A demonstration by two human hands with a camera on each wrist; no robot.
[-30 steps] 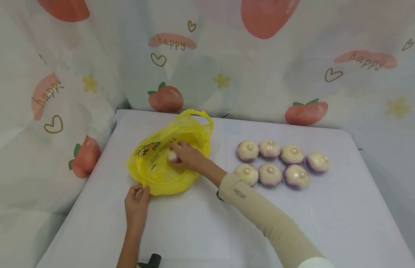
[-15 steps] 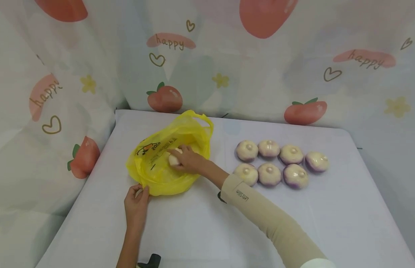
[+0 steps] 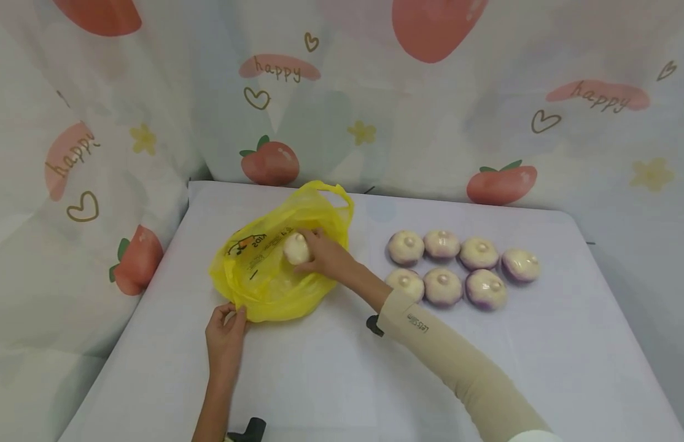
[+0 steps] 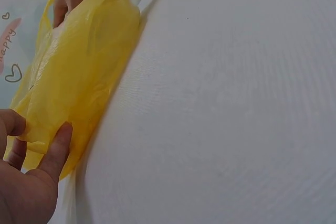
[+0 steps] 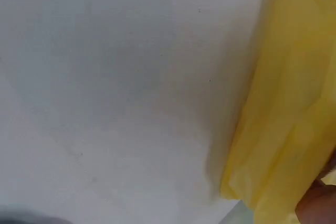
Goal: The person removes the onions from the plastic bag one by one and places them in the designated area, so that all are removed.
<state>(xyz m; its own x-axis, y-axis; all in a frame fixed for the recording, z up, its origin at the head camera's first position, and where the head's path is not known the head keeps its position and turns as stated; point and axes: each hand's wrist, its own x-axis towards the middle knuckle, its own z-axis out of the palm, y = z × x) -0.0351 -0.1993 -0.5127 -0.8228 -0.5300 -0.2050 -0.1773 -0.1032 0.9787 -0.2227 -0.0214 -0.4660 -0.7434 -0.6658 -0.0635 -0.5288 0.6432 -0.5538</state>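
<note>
The yellow plastic bag (image 3: pixel 281 307) lies on the table with its mouth gaping and dark print inside. My left hand (image 3: pixel 226 331) pinches the near left part of its rim; in the left wrist view its thumb (image 4: pixel 60 142) presses on the yellow film. Inside the mouth, my right hand (image 3: pixel 328 255) grips a round cream turnip (image 3: pixel 296 248) between thumb and fingers, knob facing up. The right wrist view catches only part of that hand (image 5: pixel 317 203) behind the bag's side. Several cream-and-purple turnips (image 3: pixel 444 286) sit in two rows to the right.
A white cloth covers the table (image 3: pixel 320 380). Behind and left hang printed curtains (image 3: pixel 430 123) with fruit and hearts. The bag's loop handle (image 3: pixel 342 196) stands up at the back, and my right sleeve (image 3: pixel 458 356) crosses the front right.
My right hand has drawn slightly up and right inside the bag, with the turnip, now showing more, in its grip. My left hand keeps its hold on the rim.
</note>
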